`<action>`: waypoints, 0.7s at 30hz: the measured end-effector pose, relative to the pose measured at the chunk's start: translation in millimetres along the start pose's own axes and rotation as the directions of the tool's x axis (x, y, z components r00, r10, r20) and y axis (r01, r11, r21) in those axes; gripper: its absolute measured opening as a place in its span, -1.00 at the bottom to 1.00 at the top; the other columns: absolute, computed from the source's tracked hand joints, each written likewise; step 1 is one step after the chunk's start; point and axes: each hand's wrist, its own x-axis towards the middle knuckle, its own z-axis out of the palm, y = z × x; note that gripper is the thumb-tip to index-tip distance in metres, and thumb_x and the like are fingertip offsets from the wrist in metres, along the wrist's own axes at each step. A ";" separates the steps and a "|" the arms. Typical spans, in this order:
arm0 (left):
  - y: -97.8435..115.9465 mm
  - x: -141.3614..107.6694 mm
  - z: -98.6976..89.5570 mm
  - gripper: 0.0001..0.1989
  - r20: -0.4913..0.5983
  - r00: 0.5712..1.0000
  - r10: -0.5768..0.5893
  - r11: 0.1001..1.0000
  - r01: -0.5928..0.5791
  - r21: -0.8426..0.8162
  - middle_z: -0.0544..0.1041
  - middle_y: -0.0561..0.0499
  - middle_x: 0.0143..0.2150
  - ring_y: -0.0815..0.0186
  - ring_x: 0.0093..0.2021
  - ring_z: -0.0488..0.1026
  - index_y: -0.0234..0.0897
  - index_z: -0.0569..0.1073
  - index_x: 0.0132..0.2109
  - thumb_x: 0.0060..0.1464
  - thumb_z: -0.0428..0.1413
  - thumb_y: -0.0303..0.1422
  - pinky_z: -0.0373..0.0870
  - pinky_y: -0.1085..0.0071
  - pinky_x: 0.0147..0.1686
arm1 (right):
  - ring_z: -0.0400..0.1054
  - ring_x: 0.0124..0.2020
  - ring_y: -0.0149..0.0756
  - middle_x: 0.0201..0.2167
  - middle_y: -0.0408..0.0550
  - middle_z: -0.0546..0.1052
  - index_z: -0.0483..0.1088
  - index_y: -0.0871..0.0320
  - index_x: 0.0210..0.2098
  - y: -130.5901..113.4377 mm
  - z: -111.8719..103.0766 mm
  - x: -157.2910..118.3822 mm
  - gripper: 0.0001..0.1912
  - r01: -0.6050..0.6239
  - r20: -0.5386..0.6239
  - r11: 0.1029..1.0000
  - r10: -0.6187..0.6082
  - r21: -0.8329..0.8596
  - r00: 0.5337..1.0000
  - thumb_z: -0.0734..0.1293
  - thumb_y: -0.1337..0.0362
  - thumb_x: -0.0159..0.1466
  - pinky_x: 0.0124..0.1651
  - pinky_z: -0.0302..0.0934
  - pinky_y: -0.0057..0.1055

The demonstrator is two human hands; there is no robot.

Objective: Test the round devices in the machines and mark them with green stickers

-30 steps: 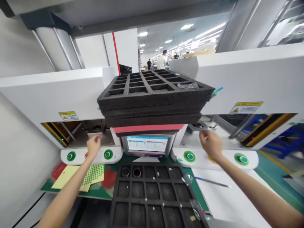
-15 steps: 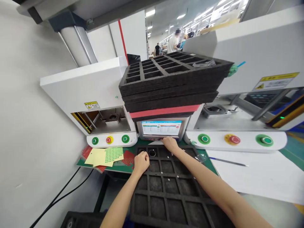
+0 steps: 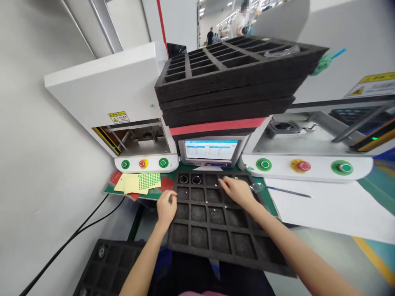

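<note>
A black foam tray (image 3: 219, 240) with square compartments lies in front of me. Two round rings, one of them a dark ring with a bright rim (image 3: 196, 180), sit in its upper left compartments. My left hand (image 3: 167, 207) is at the tray's left edge, fingers curled with the fingertips close to the thumb; whatever they hold, if anything, is too small to name. Over the tray's upper right compartments is my right hand (image 3: 238, 191), its fingers bent together and pointing left; anything between them cannot be made out. Small white dots are scattered on the tray's ribs.
Behind the tray stand a screen (image 3: 211, 150) and a tall stack of foam trays (image 3: 228, 94). Machines with green and red buttons flank it. Sticker sheets (image 3: 131, 183) lie left; a pen (image 3: 290, 191) rests on white paper at right. Another foam tray (image 3: 106, 269) is lower left.
My left hand has moved left, off the upper left compartments to the tray's edge. My right hand has come back from below the screen to over the tray. The camera view has tilted down.
</note>
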 end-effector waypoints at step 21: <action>-60.3 -78.5 19.2 -0.72 0.102 0.890 -0.444 0.831 0.451 -0.326 0.55 -0.05 -0.20 0.27 -0.18 0.52 -0.36 0.45 -0.07 0.29 0.02 -0.22 0.45 0.18 -0.07 | 0.24 -0.73 -0.48 -0.73 -0.22 0.30 0.32 0.16 -0.62 -29.1 -12.2 -154.3 -0.49 0.452 -0.431 0.891 -0.390 0.047 0.813 0.13 0.20 0.44 -0.58 0.02 -0.43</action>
